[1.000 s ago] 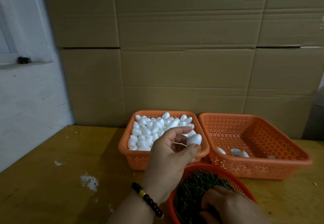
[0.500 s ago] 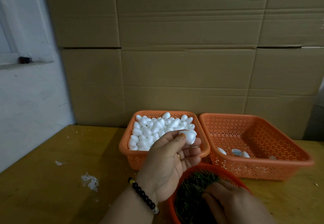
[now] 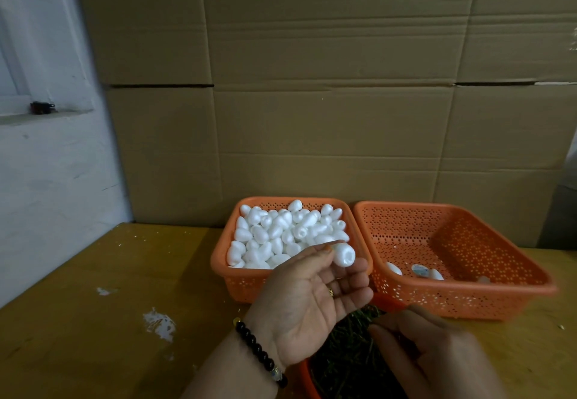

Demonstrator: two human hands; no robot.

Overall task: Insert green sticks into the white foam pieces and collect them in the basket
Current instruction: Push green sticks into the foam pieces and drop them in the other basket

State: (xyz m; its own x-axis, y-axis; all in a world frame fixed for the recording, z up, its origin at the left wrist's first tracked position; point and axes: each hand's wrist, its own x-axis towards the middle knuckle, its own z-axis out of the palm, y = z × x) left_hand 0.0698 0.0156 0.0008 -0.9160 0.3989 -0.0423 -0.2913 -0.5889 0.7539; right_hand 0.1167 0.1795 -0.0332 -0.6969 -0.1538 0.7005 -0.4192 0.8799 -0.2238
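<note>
Head view, and the left hand (image 3: pixel 307 302) is palm-up with 1 white foam piece (image 3: pixel 344 254) pinched between thumb tip and forefinger, the other fingers loosely spread below it. That piece sits at the very top of the grip, its dimpled end facing the camera. Just behind the grip, the foam basket (image 3: pixel 232 277) is heaped with white foam pieces (image 3: pixel 282 233). To the right of the grip, the collecting basket (image 3: pixel 468 300) holds only a few pieces along its near wall. Below and right of the grip, the right hand (image 3: pixel 434 355) is blurred over the round orange bowl (image 3: pixel 307 380) of green sticks (image 3: pixel 346 355); fingers curl toward the thumb, but I cannot tell whether a stick is between them. On the left wrist, a dark bead bracelet (image 3: pixel 259 352). Everything rests on a yellow wooden table (image 3: pixel 109 320), cardboard sheets (image 3: pixel 327 86) standing behind the 2 baskets.
</note>
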